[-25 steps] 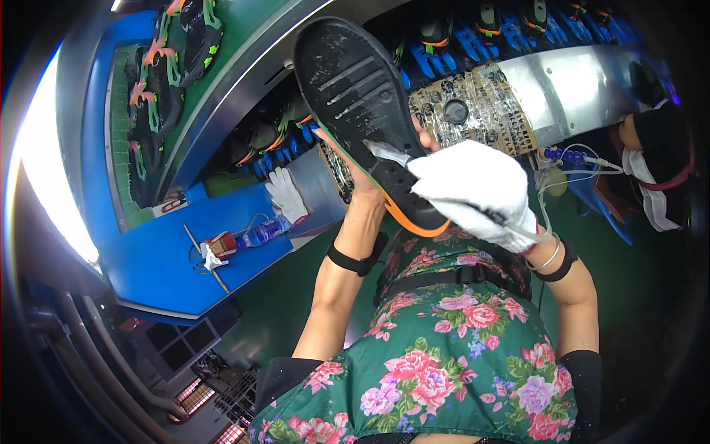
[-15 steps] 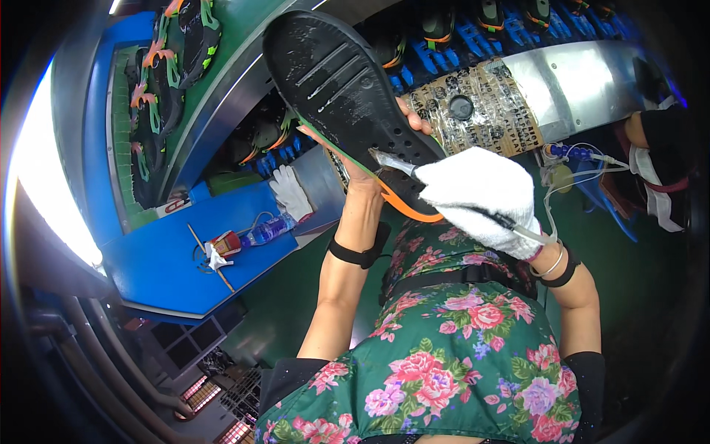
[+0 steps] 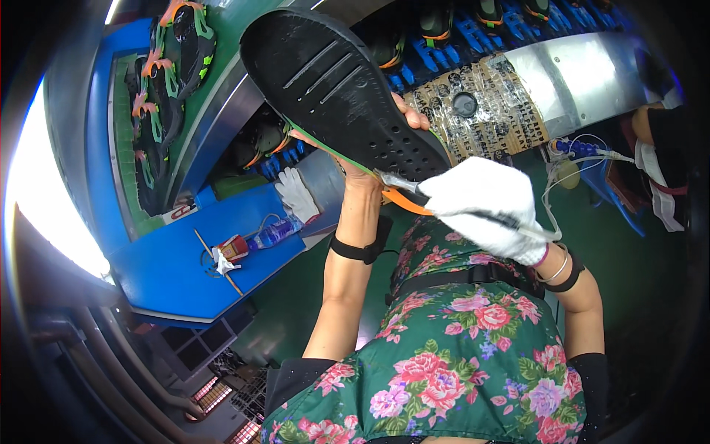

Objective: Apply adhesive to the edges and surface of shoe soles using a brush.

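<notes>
A black shoe (image 3: 344,89) fills the top centre, held sole-up close to the camera. The sole has grooves & small holes, w/ a green & orange edge line along its lower side. The bare left hand (image 3: 355,159) holds it from underneath, grip closed round the heel end, fingertips showing at the far edge. The right hand (image 3: 481,203), in a white glove, has its grip shut on a thin tool (image 3: 403,183) whose tip touches the sole edge near the heel; a tube or wire trails from the tool toward the right.

Vs. the earlier frames, the shoe has swung up & left and now looks bigger, nearer the camera, w/ the toe pointing upper left. The gloved hand has stayed at the heel edge. Likely meaning: the shoe is being turned so the tool can follow the edge round, work still mid-way.

Below the hands is the person's lap in a green floral apron (image 3: 458,355), w/ black bands on both forearms. To the left, a blue table (image 3: 170,266) carries a small bottle (image 3: 270,233), a stick and a spare white glove (image 3: 296,194). Further left, a green belt (image 3: 159,96) carries more black shoes w/ orange & green trim. Top right, a taped cardboard sheet (image 3: 481,103) lies on a metal surface. Another person's arm shows at the far right edge.
</notes>
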Demonstrator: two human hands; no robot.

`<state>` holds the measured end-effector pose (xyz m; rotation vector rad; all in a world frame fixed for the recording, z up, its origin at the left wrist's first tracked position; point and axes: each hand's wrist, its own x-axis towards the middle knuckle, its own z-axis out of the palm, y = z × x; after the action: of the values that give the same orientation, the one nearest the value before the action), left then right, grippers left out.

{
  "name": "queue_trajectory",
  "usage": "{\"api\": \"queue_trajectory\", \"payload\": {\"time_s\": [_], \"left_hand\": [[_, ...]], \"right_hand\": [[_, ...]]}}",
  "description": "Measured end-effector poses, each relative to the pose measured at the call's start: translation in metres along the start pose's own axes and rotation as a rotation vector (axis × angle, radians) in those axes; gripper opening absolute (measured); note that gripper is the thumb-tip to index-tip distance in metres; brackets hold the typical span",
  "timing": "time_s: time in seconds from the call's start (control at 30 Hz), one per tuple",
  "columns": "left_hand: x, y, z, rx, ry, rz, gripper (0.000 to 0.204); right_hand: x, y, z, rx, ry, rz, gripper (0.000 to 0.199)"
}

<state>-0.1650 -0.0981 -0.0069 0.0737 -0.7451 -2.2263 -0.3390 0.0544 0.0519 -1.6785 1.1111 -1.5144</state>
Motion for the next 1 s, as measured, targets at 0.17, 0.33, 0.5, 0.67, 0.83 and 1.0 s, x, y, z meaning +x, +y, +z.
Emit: {"api": "queue_trajectory", "payload": {"time_s": [0.17,0.33,0.5,0.67,0.83,1.0], "left_hand": [[0.005,0.0,-0.001,-0.008,-0.096,0.04,0.083],[0.011,0.001,0.008,-0.002,-0.097,0.021,0.062],[0.014,0.005,0.008,0.044,-0.122,0.024,0.057],[0.016,0.006,0.008,0.041,-0.137,0.056,0.061],[0.015,0.004,0.013,0.031,-0.094,0.037,0.096],[0.016,0.003,0.003,0.014,-0.072,-0.031,0.129]], "right_hand": [[-0.004,0.003,-0.004,0.078,0.065,0.076,0.016],[-0.01,0.008,-0.006,0.14,0.056,0.124,0.019],[-0.009,0.002,-0.01,0.071,-0.008,0.076,0.017],[-0.014,0.002,-0.01,-0.026,-0.014,0.004,0.021],[-0.018,-0.007,-0.003,-0.129,-0.042,-0.107,0.034],[-0.018,-0.02,0.007,-0.166,-0.005,-0.139,0.038]]}}
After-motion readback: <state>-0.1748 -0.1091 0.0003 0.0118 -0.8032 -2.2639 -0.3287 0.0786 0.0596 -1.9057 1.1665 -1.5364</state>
